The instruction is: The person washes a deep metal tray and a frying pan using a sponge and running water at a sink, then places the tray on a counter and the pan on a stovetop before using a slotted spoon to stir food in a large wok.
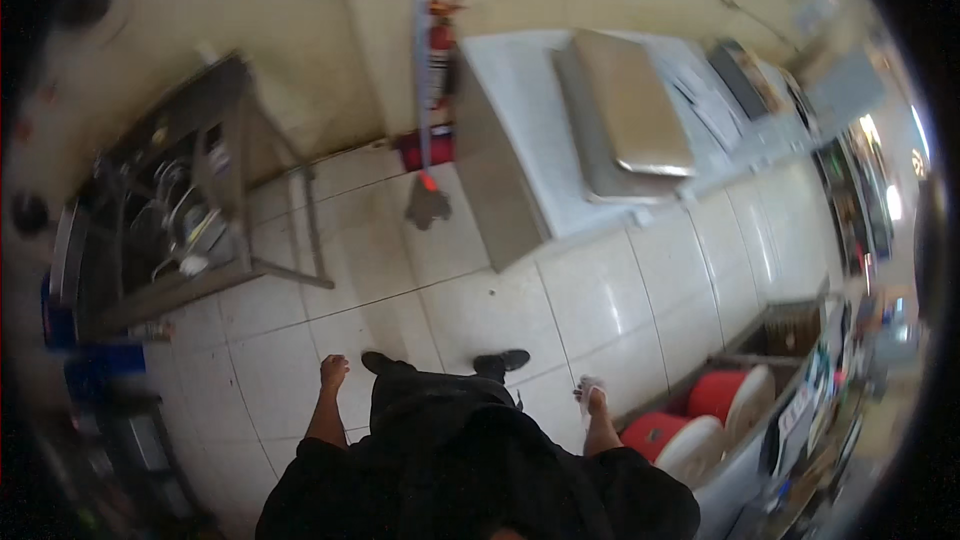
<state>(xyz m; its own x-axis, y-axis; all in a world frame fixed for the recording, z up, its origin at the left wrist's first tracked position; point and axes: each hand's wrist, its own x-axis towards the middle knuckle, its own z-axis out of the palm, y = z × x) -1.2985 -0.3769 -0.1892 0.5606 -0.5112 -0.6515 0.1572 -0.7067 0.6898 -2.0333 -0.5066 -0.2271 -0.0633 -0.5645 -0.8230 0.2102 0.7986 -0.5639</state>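
Note:
My left hand (334,370) hangs at my side over the tiled floor, its fingers loosely curled. Nothing shows in it, but blur hides the finger detail. On the other side, my right hand (594,394) holds a crumpled white cloth or paper (591,385), close to a red and white round container (667,436). A second red and white container (727,394) stands just beyond. Between my hands, black shoes (504,361) are apart on the white floor tiles (480,307).
A metal table frame (244,187) with wire utensils (184,221) stands left. Ahead are a long-handled mop (427,199), a fire extinguisher (440,67) and a metal-sided counter (499,165) bearing a large metal box (634,105) and papers (705,101). A cluttered worktop (802,420) runs along the right.

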